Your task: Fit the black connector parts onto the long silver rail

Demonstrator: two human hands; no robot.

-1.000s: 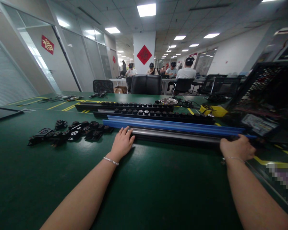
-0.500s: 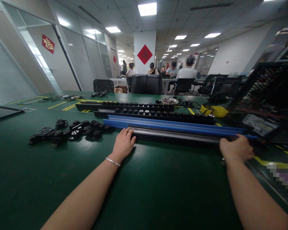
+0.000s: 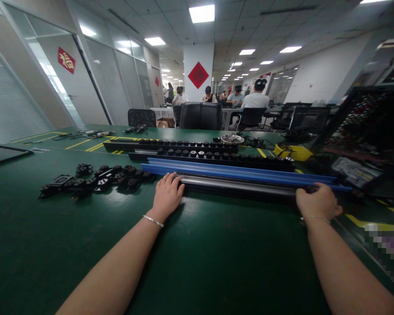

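A long black rail (image 3: 239, 187) with a shiny upper face lies across the green table in front of me. My left hand (image 3: 168, 192) is closed over its left end, thumb on the near side and fingertips over the top. At the rail's right end my right hand (image 3: 317, 201) is curled around it, with some fingertips hidden behind. Just beyond, a blue rail (image 3: 239, 170) runs nearly parallel. Further back sit a black rail with a row of small black modules (image 3: 223, 156) and another similar rail (image 3: 174, 145).
Several loose black socket-like modules (image 3: 101, 179) are heaped left of my left hand. A yellow tray (image 3: 293, 152) and a round metal dish (image 3: 232, 138) stand at the back right. A dark perforated panel (image 3: 354, 105) rises at the right. People sit at desks beyond.
My right hand has shifted slightly left, along with the right end of the black rail. My left hand has moved a little left and up, staying on the rail.
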